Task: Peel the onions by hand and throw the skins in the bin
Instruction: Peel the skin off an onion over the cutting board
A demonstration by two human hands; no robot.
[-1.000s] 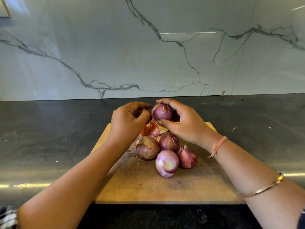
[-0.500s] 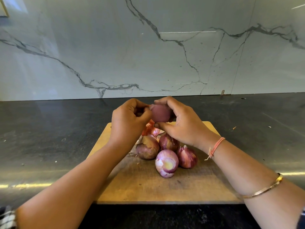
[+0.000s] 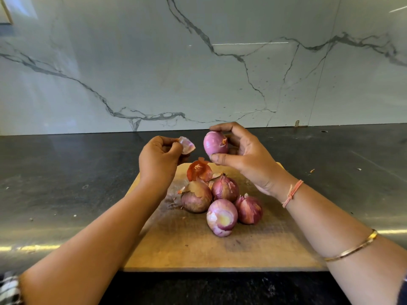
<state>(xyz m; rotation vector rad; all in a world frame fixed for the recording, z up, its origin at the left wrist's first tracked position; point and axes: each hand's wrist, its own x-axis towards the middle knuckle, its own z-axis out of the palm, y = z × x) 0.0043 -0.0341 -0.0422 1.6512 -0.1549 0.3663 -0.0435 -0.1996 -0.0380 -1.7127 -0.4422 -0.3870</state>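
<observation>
Aloft, glossy round onion (image 3: 215, 143) beside papery curled skin (image 3: 186, 145).

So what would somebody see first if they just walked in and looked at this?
Probably the shiny purple onion held up in the right hand, above the far end of the wooden cutting board. Just to its left, the left hand pinches a loose piece of onion skin. Below them, four more onions sit huddled on the board, the nearest one partly peeled.
</observation>
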